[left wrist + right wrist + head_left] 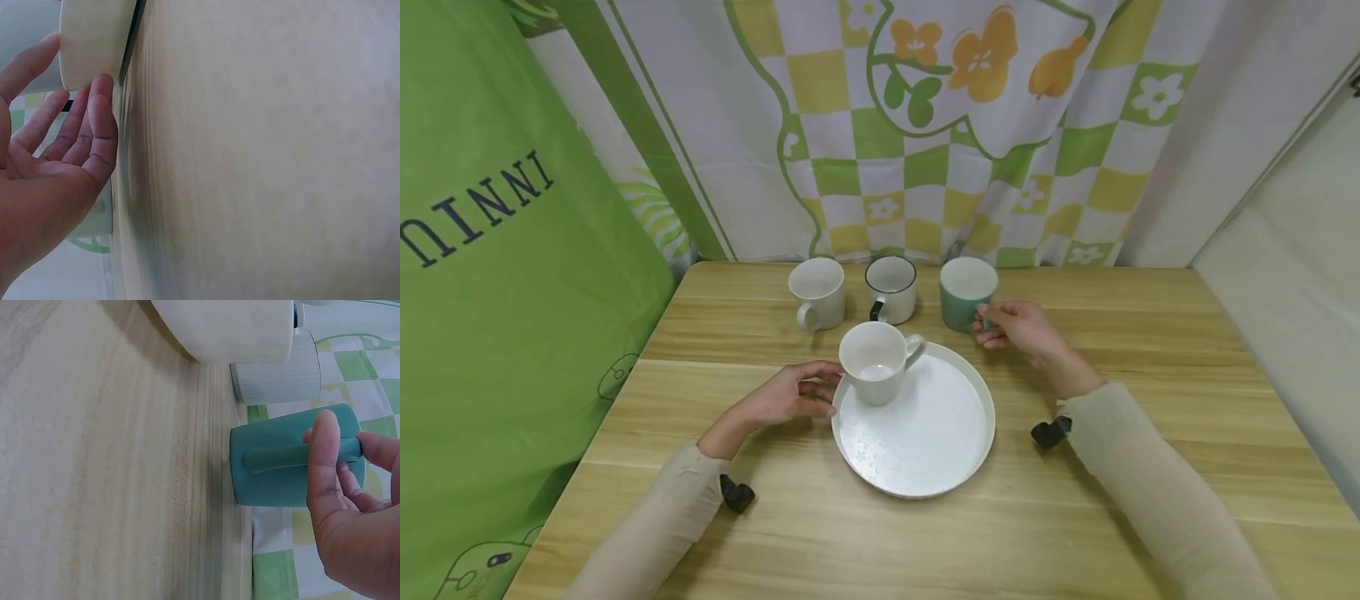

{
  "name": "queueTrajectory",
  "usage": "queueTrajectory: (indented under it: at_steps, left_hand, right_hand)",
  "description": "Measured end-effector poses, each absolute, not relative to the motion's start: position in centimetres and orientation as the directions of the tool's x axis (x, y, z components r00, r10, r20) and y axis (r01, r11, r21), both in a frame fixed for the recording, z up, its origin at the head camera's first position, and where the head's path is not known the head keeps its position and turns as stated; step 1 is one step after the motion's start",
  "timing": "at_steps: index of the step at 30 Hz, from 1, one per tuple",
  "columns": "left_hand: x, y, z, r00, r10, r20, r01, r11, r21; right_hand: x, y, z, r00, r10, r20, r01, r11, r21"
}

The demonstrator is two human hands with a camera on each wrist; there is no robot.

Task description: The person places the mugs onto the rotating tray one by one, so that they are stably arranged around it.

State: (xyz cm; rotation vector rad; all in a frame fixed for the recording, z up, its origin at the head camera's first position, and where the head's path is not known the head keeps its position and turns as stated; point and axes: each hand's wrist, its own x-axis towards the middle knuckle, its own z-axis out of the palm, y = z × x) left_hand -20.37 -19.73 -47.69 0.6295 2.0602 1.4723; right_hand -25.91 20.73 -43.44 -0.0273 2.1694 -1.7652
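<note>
Four drinking vessels and one tray are sighted on the wooden surface [880, 550]. The round white tray [925, 450] lies flat near the middle and carries a white cup [872, 385], upright at its far-left part, handle turned to the right. Behind it, a pale mug [826, 310], an enamel mug [897, 305] with a dark rim and black handle, and a green mug [958, 308] form a row, from left to right. The head view looks into all four vessels and shows white or pale interiors. The green mug is at the right end of this row, beyond the tray's far-right edge, upright or nearly so; its outside is a plain teal green. The right hand [1022, 329] is clamped on its handle [275, 457], thumb on one side and fingers on the other. The right wrist view gives what the head view largely hides: the handle's smooth bar against the mug, and side walls narrowing toward the base. The left hand [786, 393] has its thumb and fingers apart, loosely bent, at the tray's left edge; the left wrist view shows the thumb and fingertips against the tray's outer wall, and the palm side of the hand, which the head view conceals.
</note>
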Motion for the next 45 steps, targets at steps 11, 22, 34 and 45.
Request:
queueTrajectory:
  at_steps: [11, 22, 34, 45]
  left_hand:
    - [-20.42, -19.82, -47.81, -0.755, 0.637, -0.156, 0.061, 0.305, 0.950]
    - [-20.22, -19.69, -47.57, -0.757, 0.632, -0.167, 0.054, 0.315, 0.948]
    - [-20.24, -19.75, -47.59, -0.757, 0.636, -0.149, 0.067, 0.303, 0.951]
    - [-20.25, -19.71, -47.56, -0.763, 0.625, -0.165, 0.057, 0.319, 0.946]
  right_hand:
    - [-25.88, 20.60, -43.70, -0.948, -0.210, -0.237, 0.188, 0.229, -0.955]
    - [-25.61, 20.47, -44.03, -0.962, -0.178, -0.206, 0.167, 0.215, -0.962]
    - [-25.57, 20.30, -44.30, -0.975, -0.142, -0.170, 0.139, 0.202, -0.969]
    - [-25.42, 20.41, -44.35, -0.972, -0.159, -0.172, 0.138, 0.207, -0.969]
